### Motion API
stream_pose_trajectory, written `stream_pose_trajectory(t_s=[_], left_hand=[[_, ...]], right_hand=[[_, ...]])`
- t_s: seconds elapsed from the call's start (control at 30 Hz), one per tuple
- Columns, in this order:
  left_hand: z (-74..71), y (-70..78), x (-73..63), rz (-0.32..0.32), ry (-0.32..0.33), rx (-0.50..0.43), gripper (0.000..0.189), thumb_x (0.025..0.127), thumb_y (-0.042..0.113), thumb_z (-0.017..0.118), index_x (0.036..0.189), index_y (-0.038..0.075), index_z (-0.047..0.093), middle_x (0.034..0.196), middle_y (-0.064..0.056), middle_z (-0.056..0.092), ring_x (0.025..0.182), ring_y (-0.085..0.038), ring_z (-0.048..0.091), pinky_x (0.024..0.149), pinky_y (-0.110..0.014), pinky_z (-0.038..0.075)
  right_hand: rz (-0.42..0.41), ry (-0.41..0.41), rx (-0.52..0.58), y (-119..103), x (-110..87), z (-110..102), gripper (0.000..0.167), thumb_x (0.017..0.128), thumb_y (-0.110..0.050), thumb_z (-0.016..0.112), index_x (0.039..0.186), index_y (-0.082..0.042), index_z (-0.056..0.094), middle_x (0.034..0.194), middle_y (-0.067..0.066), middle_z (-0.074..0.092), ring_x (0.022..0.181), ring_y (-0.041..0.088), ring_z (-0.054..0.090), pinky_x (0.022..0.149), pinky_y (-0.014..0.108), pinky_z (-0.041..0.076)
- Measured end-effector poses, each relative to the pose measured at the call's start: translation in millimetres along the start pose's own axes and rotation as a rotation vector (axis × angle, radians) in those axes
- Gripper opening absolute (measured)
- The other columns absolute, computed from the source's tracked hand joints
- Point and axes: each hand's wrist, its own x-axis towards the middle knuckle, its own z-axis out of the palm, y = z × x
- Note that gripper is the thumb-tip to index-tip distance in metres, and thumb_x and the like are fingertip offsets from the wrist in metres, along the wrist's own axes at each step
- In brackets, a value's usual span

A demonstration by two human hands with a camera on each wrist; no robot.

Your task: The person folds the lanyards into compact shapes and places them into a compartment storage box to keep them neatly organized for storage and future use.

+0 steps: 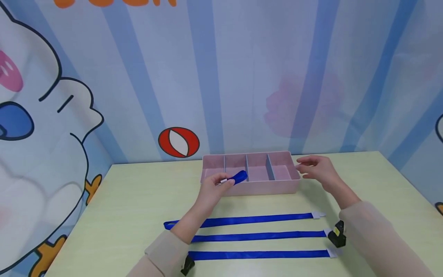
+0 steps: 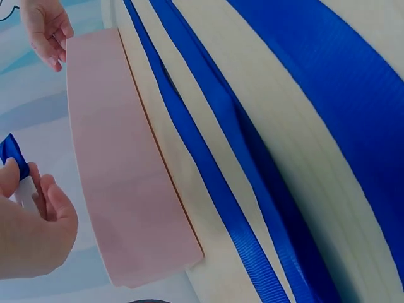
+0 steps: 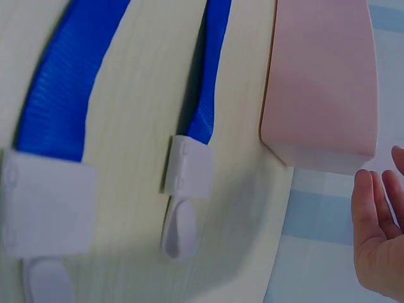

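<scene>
My left hand [image 1: 209, 194] pinches a folded blue lanyard [image 1: 238, 177] with a white plastic end, held over the front wall of a pink divided box [image 1: 259, 187]. In the left wrist view the white end [image 2: 25, 194] sits between thumb and fingers, and the blue band sticks out beyond them. At the box's right end is my right hand [image 1: 322, 173], its fingers loosely bent, fingertips right at the rim, holding nothing. Three more blue lanyards lie stretched side by side in front of the box: a back one [image 1: 256, 220], a middle one [image 1: 259, 236] and a front one [image 1: 259, 254].
Grey dividers [image 1: 270, 167] split the box into several compartments. White clips [image 3: 189, 167] end the lanyards on the right. The pale table [image 1: 138, 200] runs back to a blue striped backdrop [image 1: 235, 77]. Black wrist devices, such as the right one [image 1: 337, 234], hang by both sleeves.
</scene>
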Motion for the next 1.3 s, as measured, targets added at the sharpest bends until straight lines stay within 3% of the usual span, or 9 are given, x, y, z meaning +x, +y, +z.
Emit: stream_pose_trajectory(t_s=[0.2, 0.37, 0.5, 0.67, 1.0, 1.3], left_hand=[[-2.7, -2.4, 4.7, 0.003, 0.063, 0.03, 0.016, 0.091, 0.015, 0.062, 0.101, 0.004, 0.065, 0.1, -0.008, 0.059, 0.091, -0.021, 0.052, 0.078, -0.027, 0.049], [-5.4, -3.4, 9.9, -0.005, 0.135, 0.066, 0.016, 0.09, 0.017, 0.063, 0.102, 0.006, 0.067, 0.105, -0.007, 0.056, 0.095, -0.021, 0.051, 0.079, -0.028, 0.05], [-8.6, -4.4, 16.8, -0.001, 0.191, 0.064, 0.015, 0.089, 0.014, 0.064, 0.1, 0.006, 0.069, 0.099, -0.008, 0.061, 0.089, -0.022, 0.054, 0.077, -0.028, 0.051], [-14.0, -5.3, 28.0, 0.044, 0.246, 0.113, 0.011, 0.088, 0.012, 0.065, 0.095, 0.005, 0.069, 0.091, -0.007, 0.065, 0.084, -0.02, 0.056, 0.074, -0.028, 0.05], [-21.5, -9.4, 43.6, 0.147, 0.36, 0.268, 0.008, 0.084, 0.01, 0.07, 0.089, 0.004, 0.071, 0.085, -0.008, 0.069, 0.077, -0.021, 0.061, 0.067, -0.03, 0.052], [-24.2, -12.6, 55.5, 0.118, 0.43, 0.34, 0.008, 0.083, 0.01, 0.07, 0.088, 0.003, 0.072, 0.085, -0.009, 0.069, 0.077, -0.022, 0.062, 0.065, -0.031, 0.052]], right_hand=[[0.048, 0.013, -0.017, 1, 7.8, 4, 0.043, 0.093, -0.017, 0.056, 0.128, 0.008, 0.048, 0.12, 0.026, 0.055, 0.097, 0.026, 0.06, 0.078, 0.031, 0.054], [0.063, 0.03, 0.004, 1, 12.2, 5, 0.043, 0.092, -0.013, 0.056, 0.127, 0.01, 0.048, 0.117, 0.026, 0.058, 0.089, 0.019, 0.061, 0.077, 0.031, 0.055], [0.074, 0.033, 0.018, 3, 14.6, 6, 0.043, 0.091, -0.011, 0.057, 0.126, 0.011, 0.048, 0.116, 0.025, 0.058, 0.085, 0.015, 0.061, 0.076, 0.031, 0.055], [0.077, 0.033, 0.014, 7, 17.3, 7, 0.043, 0.091, -0.012, 0.058, 0.126, 0.011, 0.049, 0.114, 0.024, 0.058, 0.082, 0.013, 0.062, 0.076, 0.031, 0.055], [0.103, -0.003, -0.011, 8, 20.1, 16, 0.041, 0.092, -0.01, 0.056, 0.127, 0.011, 0.048, 0.119, 0.027, 0.053, 0.099, 0.03, 0.059, 0.079, 0.032, 0.054], [0.091, -0.019, -0.022, 6, 21.1, 14, 0.041, 0.093, -0.007, 0.053, 0.128, 0.012, 0.046, 0.12, 0.028, 0.052, 0.097, 0.029, 0.059, 0.08, 0.033, 0.054]])
